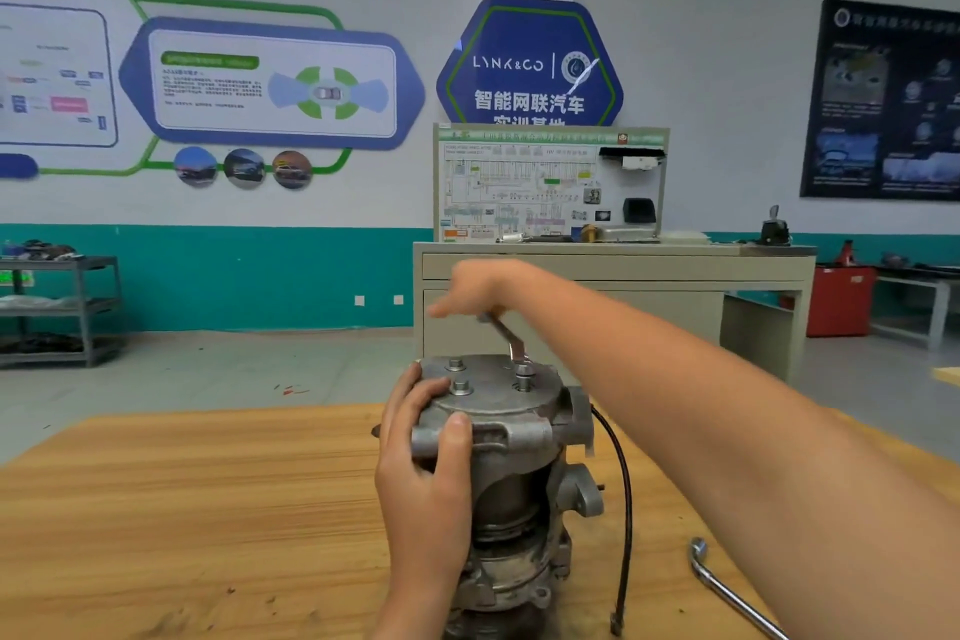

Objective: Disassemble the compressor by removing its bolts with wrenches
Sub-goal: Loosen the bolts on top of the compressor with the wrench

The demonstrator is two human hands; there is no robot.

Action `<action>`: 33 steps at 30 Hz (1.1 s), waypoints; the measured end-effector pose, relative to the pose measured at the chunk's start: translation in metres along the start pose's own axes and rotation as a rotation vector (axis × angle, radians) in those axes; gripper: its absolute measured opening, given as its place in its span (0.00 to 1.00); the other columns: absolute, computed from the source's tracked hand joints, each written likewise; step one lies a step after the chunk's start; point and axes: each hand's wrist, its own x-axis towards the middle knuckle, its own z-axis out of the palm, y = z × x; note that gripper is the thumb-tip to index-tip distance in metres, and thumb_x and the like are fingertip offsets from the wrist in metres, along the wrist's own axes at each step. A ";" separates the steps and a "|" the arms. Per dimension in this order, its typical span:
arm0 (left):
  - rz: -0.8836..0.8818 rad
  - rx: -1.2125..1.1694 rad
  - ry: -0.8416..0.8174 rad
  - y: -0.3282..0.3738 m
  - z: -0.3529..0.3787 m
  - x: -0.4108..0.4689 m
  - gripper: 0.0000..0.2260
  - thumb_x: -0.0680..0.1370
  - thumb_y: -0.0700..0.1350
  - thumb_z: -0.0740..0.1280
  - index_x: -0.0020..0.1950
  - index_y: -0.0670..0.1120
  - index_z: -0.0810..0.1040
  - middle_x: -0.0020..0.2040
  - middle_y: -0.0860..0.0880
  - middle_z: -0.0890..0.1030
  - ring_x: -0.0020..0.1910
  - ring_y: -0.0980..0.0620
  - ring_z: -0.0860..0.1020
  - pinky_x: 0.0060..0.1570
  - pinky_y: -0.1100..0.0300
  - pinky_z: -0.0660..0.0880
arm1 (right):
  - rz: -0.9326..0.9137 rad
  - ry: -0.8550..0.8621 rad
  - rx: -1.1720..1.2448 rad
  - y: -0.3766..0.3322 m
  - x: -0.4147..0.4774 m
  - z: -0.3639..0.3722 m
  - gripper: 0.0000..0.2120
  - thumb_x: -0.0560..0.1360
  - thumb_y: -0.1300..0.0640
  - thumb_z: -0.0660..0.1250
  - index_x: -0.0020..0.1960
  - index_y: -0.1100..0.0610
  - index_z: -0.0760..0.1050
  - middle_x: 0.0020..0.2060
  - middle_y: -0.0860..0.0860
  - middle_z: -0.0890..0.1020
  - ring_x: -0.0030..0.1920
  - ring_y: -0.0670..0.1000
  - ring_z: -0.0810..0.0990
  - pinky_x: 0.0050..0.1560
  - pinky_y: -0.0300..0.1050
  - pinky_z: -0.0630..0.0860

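A grey metal compressor [519,473] stands upright on the wooden table [182,509]. Several bolts stick up from its top cover, among them one at the near left [460,387]. My left hand [423,463] grips the left side of the cover, thumb across its front edge. A silver offset wrench [511,338] sits on the far right bolt [523,371], its handle rising to the back left. My right hand [480,288], blurred, holds the upper end of that handle, with the forearm coming in from the right above the compressor.
A black cable [623,509] hangs from the compressor's right side down to the table. A long silver socket wrench [727,587] lies at the table's lower right. Beyond the table stand a beige counter [623,270] with a wiring display board, a red cabinet [841,299] and a grey shelf rack [57,312].
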 end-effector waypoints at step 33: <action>0.000 0.026 -0.008 -0.002 -0.001 -0.002 0.07 0.71 0.47 0.63 0.48 0.55 0.76 0.59 0.56 0.77 0.61 0.56 0.73 0.61 0.56 0.70 | -0.127 0.164 -0.031 -0.051 -0.024 0.016 0.13 0.77 0.66 0.56 0.60 0.63 0.70 0.53 0.55 0.78 0.44 0.54 0.78 0.42 0.47 0.75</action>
